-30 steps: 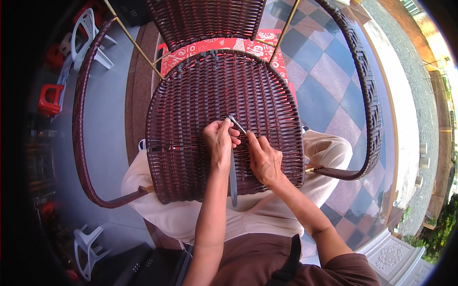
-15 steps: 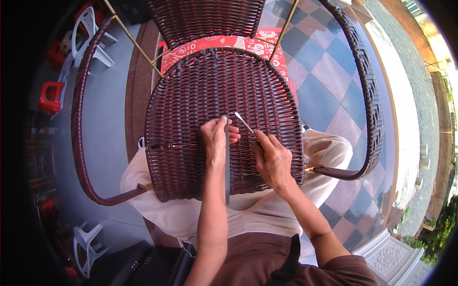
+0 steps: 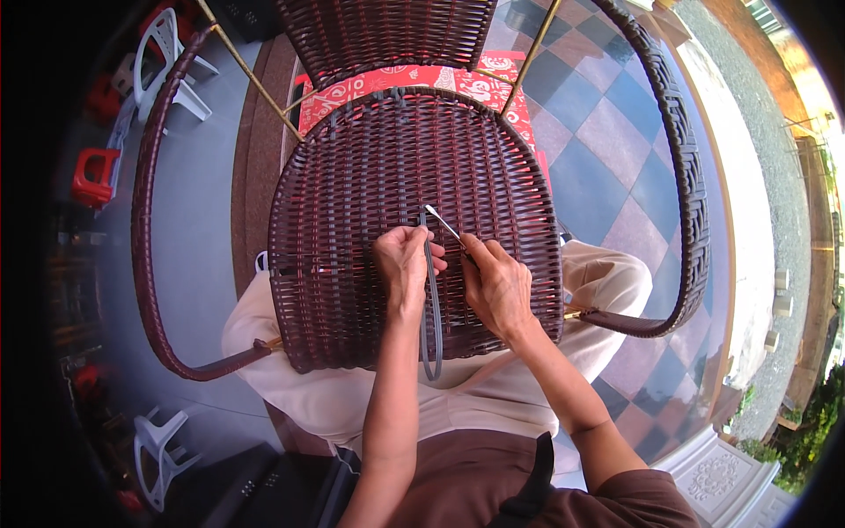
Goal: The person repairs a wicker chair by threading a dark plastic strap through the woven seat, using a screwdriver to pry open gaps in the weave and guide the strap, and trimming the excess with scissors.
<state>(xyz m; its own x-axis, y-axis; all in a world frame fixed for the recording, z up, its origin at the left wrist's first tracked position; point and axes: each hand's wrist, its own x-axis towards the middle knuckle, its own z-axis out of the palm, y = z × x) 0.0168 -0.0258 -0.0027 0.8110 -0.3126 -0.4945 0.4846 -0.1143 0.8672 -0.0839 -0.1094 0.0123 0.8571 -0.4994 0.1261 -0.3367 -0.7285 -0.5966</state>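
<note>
A dark brown woven wicker chair seat lies across my lap, with strands of grey among the brown. My left hand rests over its middle, thumb and fingers pinching a flat grey strip. The strip hangs in a long narrow loop toward my lap, and its upper part meets the weave just above my fingers. In my right hand is a flat-tipped screwdriver, its handle mostly hidden by my fingers. The metal tip points up and left, at the weave beside the strip's upper end.
The chair's curved armrests flank the seat, and its woven backrest is beyond. Behind the seat is a red printed surface. White plastic chairs and a red stool stand left. Checkered tiles cover the right floor.
The screwdriver tip has moved left to the strip's upper end. My left hand has slid slightly down, and the strip now bows into an open loop.
</note>
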